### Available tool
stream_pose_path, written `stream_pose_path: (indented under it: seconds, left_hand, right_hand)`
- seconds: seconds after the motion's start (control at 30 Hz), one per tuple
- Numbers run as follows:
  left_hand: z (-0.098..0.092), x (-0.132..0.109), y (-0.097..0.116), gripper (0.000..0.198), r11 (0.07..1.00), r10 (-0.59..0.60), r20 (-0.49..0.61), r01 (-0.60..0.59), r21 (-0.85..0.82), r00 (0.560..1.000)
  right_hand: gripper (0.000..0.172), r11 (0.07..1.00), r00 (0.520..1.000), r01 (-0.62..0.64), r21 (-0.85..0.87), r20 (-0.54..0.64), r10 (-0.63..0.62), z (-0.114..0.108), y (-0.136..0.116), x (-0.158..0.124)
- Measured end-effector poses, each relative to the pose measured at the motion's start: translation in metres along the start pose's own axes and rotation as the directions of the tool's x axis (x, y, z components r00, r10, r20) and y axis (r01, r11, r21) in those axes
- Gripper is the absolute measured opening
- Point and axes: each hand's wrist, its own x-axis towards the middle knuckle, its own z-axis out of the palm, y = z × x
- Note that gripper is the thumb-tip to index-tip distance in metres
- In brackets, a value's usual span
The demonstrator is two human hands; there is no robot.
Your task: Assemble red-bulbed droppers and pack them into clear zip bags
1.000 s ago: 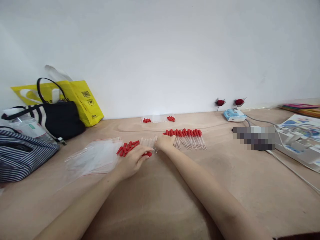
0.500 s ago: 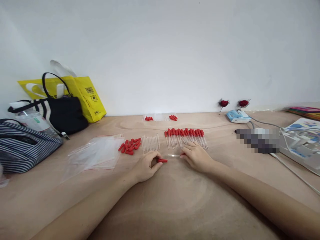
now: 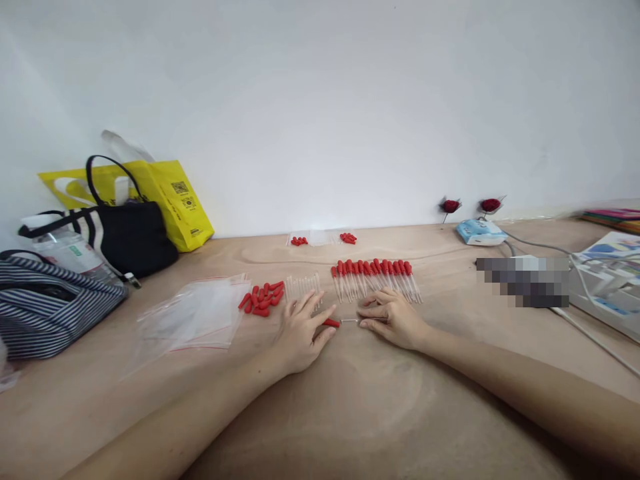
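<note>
A glass dropper tube (image 3: 349,321) lies level between my hands, its left end meeting a red rubber bulb (image 3: 331,323). My right hand (image 3: 393,321) pinches the tube near its right part. Spread fingers show on my left hand (image 3: 304,337); its thumb and index finger lie apart on either side of the bulb, whose left end is hidden. Behind my right hand is a row of droppers with red bulbs (image 3: 373,268). Bare glass tubes (image 3: 301,285) stand beyond my left hand, partly covered by its fingers. A pile of loose red bulbs (image 3: 261,299) is left of these.
Clear zip bags (image 3: 195,313) lie on the left of the table. Further left are a striped pouch (image 3: 55,303), a black bag (image 3: 135,233) and a yellow bag (image 3: 185,200). At right are a blue packet (image 3: 480,232), a power strip (image 3: 607,297) and cables.
The bulb and tube have come together end to end. My left hand's fingers have spread from a pinch around the bulb. My right hand has stayed on the tube.
</note>
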Motion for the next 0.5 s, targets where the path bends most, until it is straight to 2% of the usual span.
stream_pose_path:
  seconds: [0.17, 0.5]
  left_hand:
    - [0.003, 0.003, -0.003, 0.021, 0.998, 0.038, -0.042, -0.039, -0.042, 0.998]
    - [-0.001, 0.000, 0.001, 0.019, 0.985, 0.093, -0.135, -0.111, -0.135, 0.987]
  right_hand:
    - [0.014, 1.000, 0.998, -0.001, -0.019, -0.069, 0.000, 0.009, 0.000, -0.001]
    - [0.016, 0.997, 0.988, -0.041, -0.063, -0.149, 0.031, 0.003, -0.021, -0.004]
